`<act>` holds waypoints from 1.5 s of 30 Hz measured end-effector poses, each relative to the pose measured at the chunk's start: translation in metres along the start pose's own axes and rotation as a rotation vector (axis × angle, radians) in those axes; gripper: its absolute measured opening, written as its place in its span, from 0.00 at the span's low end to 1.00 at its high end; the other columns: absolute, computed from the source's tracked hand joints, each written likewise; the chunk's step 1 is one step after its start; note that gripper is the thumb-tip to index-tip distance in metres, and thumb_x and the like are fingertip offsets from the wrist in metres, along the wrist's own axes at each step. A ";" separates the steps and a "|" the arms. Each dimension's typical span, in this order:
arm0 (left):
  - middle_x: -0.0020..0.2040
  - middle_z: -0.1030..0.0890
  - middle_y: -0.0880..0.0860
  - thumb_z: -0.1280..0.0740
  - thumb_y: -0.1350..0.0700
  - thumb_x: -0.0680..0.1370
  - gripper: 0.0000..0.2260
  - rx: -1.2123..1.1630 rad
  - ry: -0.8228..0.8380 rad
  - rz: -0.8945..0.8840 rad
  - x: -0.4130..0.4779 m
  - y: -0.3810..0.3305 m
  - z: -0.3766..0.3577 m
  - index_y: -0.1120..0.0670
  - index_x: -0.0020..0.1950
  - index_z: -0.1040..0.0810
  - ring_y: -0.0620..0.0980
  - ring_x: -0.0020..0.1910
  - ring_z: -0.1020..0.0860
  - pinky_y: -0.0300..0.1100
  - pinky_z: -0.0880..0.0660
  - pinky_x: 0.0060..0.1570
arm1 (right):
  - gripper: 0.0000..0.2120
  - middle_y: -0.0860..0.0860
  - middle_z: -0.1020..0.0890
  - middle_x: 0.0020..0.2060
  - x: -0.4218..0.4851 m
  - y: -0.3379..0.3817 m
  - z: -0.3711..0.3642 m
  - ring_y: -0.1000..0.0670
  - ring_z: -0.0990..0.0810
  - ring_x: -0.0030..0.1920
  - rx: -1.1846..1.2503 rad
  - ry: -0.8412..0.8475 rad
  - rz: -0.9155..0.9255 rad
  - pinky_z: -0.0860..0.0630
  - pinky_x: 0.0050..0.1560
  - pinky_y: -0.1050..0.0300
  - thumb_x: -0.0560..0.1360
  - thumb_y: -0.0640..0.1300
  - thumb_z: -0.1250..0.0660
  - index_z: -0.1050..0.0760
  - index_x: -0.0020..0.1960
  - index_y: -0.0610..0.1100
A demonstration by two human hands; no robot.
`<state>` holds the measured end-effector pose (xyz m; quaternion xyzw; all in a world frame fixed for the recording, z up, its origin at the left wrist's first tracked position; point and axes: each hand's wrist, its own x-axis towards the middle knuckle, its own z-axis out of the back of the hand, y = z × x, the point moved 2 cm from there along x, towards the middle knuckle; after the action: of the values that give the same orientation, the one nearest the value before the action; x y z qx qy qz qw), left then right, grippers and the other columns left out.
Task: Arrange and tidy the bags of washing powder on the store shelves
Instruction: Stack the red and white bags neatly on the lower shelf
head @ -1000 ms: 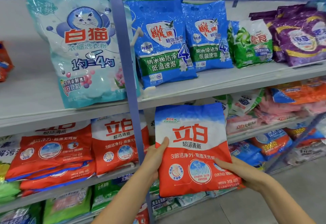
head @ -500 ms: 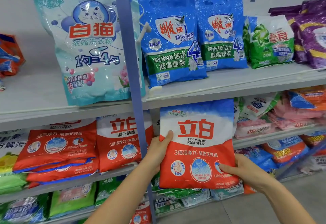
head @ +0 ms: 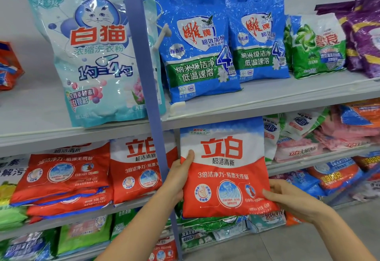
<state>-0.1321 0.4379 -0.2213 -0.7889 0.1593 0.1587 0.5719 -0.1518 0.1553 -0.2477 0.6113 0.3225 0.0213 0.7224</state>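
I hold a red and white washing powder bag [head: 224, 170] upright in front of the second shelf [head: 308, 158], just right of the blue upright post [head: 144, 75]. My left hand [head: 178, 176] grips its left edge, thumb on the front. My right hand [head: 292, 199] grips its lower right corner. The bag's top edge reaches the underside of the upper shelf [head: 267, 104]. Matching red bags [head: 139, 170] stand left of the post, beside a leaning stack [head: 65, 178].
On the upper shelf stand a large pale cat-print bag [head: 92, 55], two blue bags [head: 197, 42], a green bag [head: 316, 47] and purple bags [head: 364, 34]. Pink and white bags [head: 320, 137] lie jumbled to the right. Green bags [head: 84, 238] fill the lowest shelf.
Both hands have carried the red and white bag upward and closer to the second shelf. My view has moved nearer to the shelves.
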 end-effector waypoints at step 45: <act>0.57 0.18 0.58 0.33 0.46 0.69 0.25 -0.194 -0.190 -0.075 -0.037 -0.006 0.180 0.56 0.63 0.27 0.56 0.55 0.19 0.46 0.23 0.50 | 0.12 0.34 0.19 0.41 0.137 0.110 -0.110 0.34 0.22 0.46 -0.106 -0.436 0.180 0.26 0.48 0.44 0.78 0.38 0.38 0.27 0.60 0.34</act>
<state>-0.1756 0.6134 -0.2535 -0.8272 0.0586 0.2260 0.5112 -0.0575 0.3368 -0.2139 0.5889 0.1016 -0.0297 0.8013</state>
